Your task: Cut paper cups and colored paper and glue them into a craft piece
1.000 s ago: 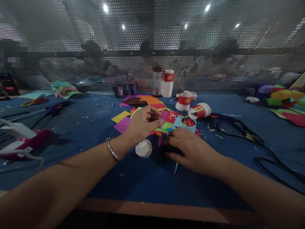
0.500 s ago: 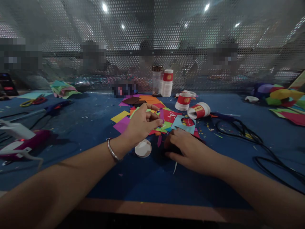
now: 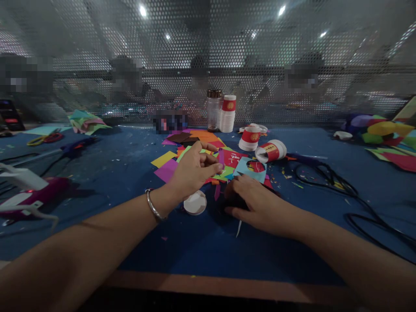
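Watching the head cam from far off, I'd call this a handling step: the left hand [image 3: 194,170] is up in the air beyond the white disc [image 3: 195,202], its grip apparently pinching a narrow purple strip [image 3: 221,158] between thumb and index finger. So the strip sits beyond the disc and off to its right, above the heap of coloured paper [image 3: 167,170].

The right hand [image 3: 252,196] is low over the desk [image 3: 195,255], right of the disc, fingers curled palm-down. Honestly can't tell whether that grip has anything in it; it's all dark under there. A thin white sliver [image 3: 238,228] pokes out below it, nearer to me than the disc and to its right. Another purple piece [image 3: 217,192] lies just right of the disc, and the light blue sheet [image 3: 243,167] with a round cut-out is farther back on that same side.

For the next move, my take is that it needs a light pinch, since paper that thin would crease or slip, plus a better look under the right palm.

Versus a second ago, not much: the strip looks more upright and the left index finger a bit straighter. The right hand has hardly shifted, and the disc hasn't moved apart from a slight wobble of the camera.
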`<state>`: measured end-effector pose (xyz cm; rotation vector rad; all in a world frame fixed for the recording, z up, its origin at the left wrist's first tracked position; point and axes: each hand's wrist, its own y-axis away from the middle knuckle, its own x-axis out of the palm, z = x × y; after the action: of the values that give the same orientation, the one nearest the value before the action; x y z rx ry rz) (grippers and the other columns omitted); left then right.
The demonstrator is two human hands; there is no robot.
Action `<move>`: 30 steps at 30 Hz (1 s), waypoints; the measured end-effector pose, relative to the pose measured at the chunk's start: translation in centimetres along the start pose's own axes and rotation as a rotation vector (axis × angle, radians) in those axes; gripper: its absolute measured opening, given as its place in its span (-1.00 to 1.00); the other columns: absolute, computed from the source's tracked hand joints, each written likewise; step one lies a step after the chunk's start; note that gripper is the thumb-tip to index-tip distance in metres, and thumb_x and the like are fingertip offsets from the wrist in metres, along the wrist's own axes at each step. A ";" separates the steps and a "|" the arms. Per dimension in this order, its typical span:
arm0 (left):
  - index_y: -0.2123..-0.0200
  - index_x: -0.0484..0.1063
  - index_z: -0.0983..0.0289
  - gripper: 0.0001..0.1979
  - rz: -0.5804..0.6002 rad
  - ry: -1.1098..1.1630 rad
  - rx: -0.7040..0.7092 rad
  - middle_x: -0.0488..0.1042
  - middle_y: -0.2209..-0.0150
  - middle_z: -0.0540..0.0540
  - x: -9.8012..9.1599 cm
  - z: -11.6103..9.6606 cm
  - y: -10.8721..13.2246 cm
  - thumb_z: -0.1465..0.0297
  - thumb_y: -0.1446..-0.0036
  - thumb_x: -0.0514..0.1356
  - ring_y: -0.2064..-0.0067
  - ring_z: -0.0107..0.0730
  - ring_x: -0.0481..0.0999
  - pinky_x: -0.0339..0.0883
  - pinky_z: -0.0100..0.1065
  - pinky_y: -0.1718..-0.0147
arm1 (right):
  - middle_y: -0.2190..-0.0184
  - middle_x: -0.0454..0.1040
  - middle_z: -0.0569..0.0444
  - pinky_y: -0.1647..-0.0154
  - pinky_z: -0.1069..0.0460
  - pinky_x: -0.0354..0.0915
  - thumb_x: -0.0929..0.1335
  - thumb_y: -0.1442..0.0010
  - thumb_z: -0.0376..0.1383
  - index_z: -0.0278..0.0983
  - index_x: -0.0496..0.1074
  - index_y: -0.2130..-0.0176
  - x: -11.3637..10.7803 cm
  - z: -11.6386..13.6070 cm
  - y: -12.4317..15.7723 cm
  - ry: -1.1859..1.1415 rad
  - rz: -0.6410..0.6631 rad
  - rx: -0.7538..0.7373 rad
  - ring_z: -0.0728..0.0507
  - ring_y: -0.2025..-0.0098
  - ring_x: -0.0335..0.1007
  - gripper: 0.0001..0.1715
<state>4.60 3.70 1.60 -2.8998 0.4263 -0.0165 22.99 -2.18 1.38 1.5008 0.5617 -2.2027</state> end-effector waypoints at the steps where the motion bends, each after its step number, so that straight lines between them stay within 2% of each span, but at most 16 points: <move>1: 0.17 0.25 0.26 -0.64 0.000 -0.005 0.002 0.52 0.50 -0.10 0.0 0.0 0.0 0.60 0.00 0.29 0.43 -0.51 0.56 0.39 -0.44 0.36 | 0.24 0.42 -0.09 0.21 -0.06 0.25 0.40 -0.16 -0.34 -0.31 0.36 0.26 -0.2 0.1 -0.1 -0.015 0.001 0.016 -0.17 0.23 0.29 -0.87; 5: 0.17 0.26 0.26 -0.68 -0.002 -0.040 0.011 0.54 0.48 -0.08 -0.1 -0.1 0.1 0.56 -0.04 0.28 0.42 -0.48 0.57 0.38 -0.43 0.38 | 0.37 0.41 0.07 0.32 0.02 0.22 0.36 -0.15 -0.41 -0.25 0.34 0.36 -0.8 0.3 -0.2 -0.247 0.016 0.050 -0.08 0.35 0.30 -0.91; 9: 0.18 0.30 0.26 -0.70 -0.011 -0.073 0.026 0.56 0.47 -0.04 -0.1 -0.1 0.1 0.53 -0.03 0.31 0.42 -0.47 0.56 0.36 -0.44 0.41 | 0.44 0.40 0.15 0.31 0.03 0.25 0.34 -0.18 -0.37 -0.23 0.33 0.37 -1.2 -0.2 -0.3 -0.420 -0.067 0.097 -0.06 0.38 0.31 -0.92; 14: 0.14 0.37 0.28 -0.65 -0.029 -0.028 -0.036 0.57 0.48 -0.05 -0.1 -0.3 0.1 0.55 0.02 0.35 0.44 -0.47 0.54 0.36 -0.44 0.44 | 0.35 0.46 0.06 0.27 0.02 0.25 0.35 -0.14 -0.45 -0.28 0.41 0.31 -0.9 -0.6 -0.4 -0.221 -0.074 0.048 -0.09 0.31 0.34 -0.91; 17: 0.16 0.39 0.29 -0.68 -0.045 -0.012 -0.038 0.57 0.48 -0.04 0.0 -0.2 0.0 0.55 0.01 0.34 0.43 -0.47 0.55 0.35 -0.46 0.44 | 0.30 0.45 -0.01 0.30 0.02 0.23 0.40 -0.15 -0.40 -0.32 0.47 0.23 -0.4 -0.4 -0.6 -0.081 -0.038 0.011 -0.12 0.31 0.33 -0.88; 20: 0.19 0.39 0.30 -0.72 -0.069 -0.006 -0.003 0.57 0.46 -0.01 -0.1 -0.1 -0.2 0.52 -0.01 0.34 0.40 -0.44 0.57 0.35 -0.45 0.43 | 0.30 0.44 -0.04 0.31 0.01 0.21 0.42 -0.15 -0.36 -0.32 0.48 0.24 0.0 -0.4 -0.6 -0.010 -0.040 -0.011 -0.14 0.30 0.33 -0.88; 25: 0.28 0.40 0.28 -0.85 -0.188 0.019 0.058 0.54 0.44 0.00 -0.7 -0.1 -0.8 0.49 -0.05 0.29 0.42 -0.47 0.54 0.36 -0.43 0.42 | 0.30 0.47 -0.05 0.21 -0.03 0.25 0.37 -0.20 -0.36 -0.31 0.48 0.23 -0.1 -0.7 -0.5 -0.012 -0.103 -0.059 -0.17 0.24 0.34 -0.91; 27: 0.32 0.40 0.28 -0.89 -0.231 0.026 0.040 0.52 0.44 -0.01 -1.0 -0.1 -1.1 0.50 -0.06 0.27 0.43 -0.49 0.51 0.34 -0.44 0.44 | 0.31 0.48 -0.03 0.17 -0.03 0.26 0.34 -0.23 -0.37 -0.30 0.47 0.25 -0.4 -0.9 -0.5 -0.052 -0.139 -0.062 -0.15 0.23 0.36 -0.91; 30: 0.34 0.40 0.28 -0.90 -0.271 0.027 -0.005 0.49 0.46 -0.02 -1.3 -0.2 -1.6 0.52 -0.04 0.26 0.45 -0.50 0.49 0.29 -0.44 0.47 | 0.36 0.49 0.01 0.22 0.00 0.26 0.32 -0.25 -0.38 -0.29 0.46 0.31 -0.8 -1.2 -0.5 -0.094 -0.186 -0.027 -0.11 0.28 0.38 -0.89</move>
<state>3.79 5.56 2.20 -2.9414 0.0357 -0.0970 23.90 -1.04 1.79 1.3717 0.7228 -2.3817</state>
